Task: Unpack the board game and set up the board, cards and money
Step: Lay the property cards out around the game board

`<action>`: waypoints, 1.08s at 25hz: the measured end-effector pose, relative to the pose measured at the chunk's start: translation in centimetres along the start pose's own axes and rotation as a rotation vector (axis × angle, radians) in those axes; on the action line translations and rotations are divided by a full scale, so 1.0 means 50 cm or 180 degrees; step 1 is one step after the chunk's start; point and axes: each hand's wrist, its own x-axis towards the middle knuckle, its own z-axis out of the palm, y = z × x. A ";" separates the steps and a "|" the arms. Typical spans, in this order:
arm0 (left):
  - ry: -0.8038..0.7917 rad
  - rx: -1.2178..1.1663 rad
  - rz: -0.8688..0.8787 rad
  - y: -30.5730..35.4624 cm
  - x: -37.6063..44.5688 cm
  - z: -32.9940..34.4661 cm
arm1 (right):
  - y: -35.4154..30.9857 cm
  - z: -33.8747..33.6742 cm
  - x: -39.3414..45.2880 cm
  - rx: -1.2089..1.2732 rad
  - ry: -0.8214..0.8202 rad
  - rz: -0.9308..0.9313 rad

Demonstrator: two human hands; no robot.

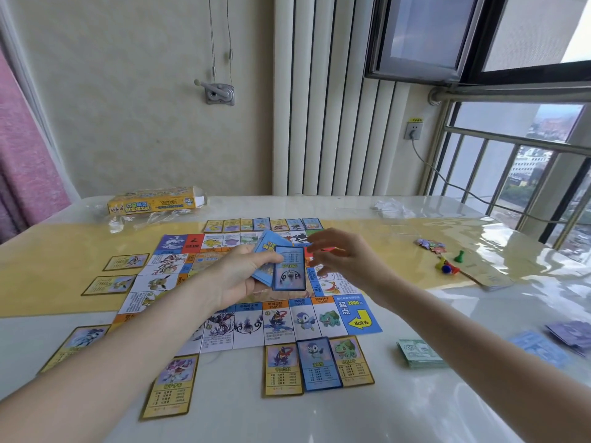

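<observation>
The board (pixel 249 292) lies flat on the table (pixel 415 410), and everything else is placed around it. Above the middle of the board the left hand (pixel 236 276) holds a small stack of blue cards (pixel 271 251), fingers curled around it, with one dark-framed card (pixel 289 268) in front, facing the camera. The right hand (pixel 339 254) hovers just beside this stack, to its right, with fingers spread and loose, holding nothing; it is a little blurred. Single cards lie along the edges of the board: a row of cards (pixel 262 224) at the far edge, two (pixel 126 261) at the left edge, three (pixel 318 364) touching each other at the near edge, and one more (pixel 169 386) at the near left. To the right of the board, near its front corner, sits the money (pixel 419 353), a green pile. Farther right are blue and purple card piles (pixel 556 342). The pawns (pixel 447 265) stand well to the right of the board. The box (pixel 156 201) lies behind the board, to the left.
</observation>
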 end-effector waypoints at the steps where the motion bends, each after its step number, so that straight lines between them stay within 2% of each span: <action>1: -0.0026 -0.0066 0.0016 0.000 0.000 0.002 | -0.004 0.004 -0.005 0.0271 -0.0136 0.0138; 4: -0.0029 -0.0302 0.0127 0.003 0.000 0.009 | -0.013 0.016 -0.014 0.0442 -0.0412 0.0453; 6: 0.0007 -0.0192 0.0194 0.006 -0.002 0.008 | -0.012 0.016 -0.006 0.0343 -0.0175 0.0621; 9: -0.0293 0.0535 0.0064 0.011 -0.019 -0.011 | -0.017 0.016 0.006 0.0937 0.0368 0.0770; 12: -0.0936 0.1290 -0.0177 0.020 -0.058 -0.040 | -0.032 0.038 0.013 0.1376 0.0334 0.0703; 14: -0.0769 0.1530 -0.0145 0.023 -0.069 -0.072 | -0.046 0.053 0.013 0.1448 0.0291 0.0544; 16: -0.0197 0.1427 -0.0100 0.018 -0.070 -0.113 | -0.061 0.067 0.006 0.0975 -0.0093 0.0314; 18: 0.0203 0.1164 -0.0097 0.010 -0.071 -0.145 | -0.066 0.100 -0.009 0.0067 -0.1012 0.0074; 20: 0.0281 0.1147 -0.0116 0.001 -0.071 -0.155 | -0.064 0.146 -0.018 -0.0617 -0.1815 -0.0149; 21: 0.0285 0.1196 -0.0124 -0.002 -0.073 -0.154 | -0.062 0.166 -0.016 -0.0838 -0.2036 -0.0249; 23: 0.0324 0.1286 -0.0105 -0.005 -0.073 -0.150 | -0.056 0.189 -0.006 -0.1167 -0.2176 -0.0415; 27: 0.0240 0.1258 -0.0094 -0.012 -0.067 -0.151 | -0.032 0.193 -0.001 -0.1711 -0.2128 -0.0527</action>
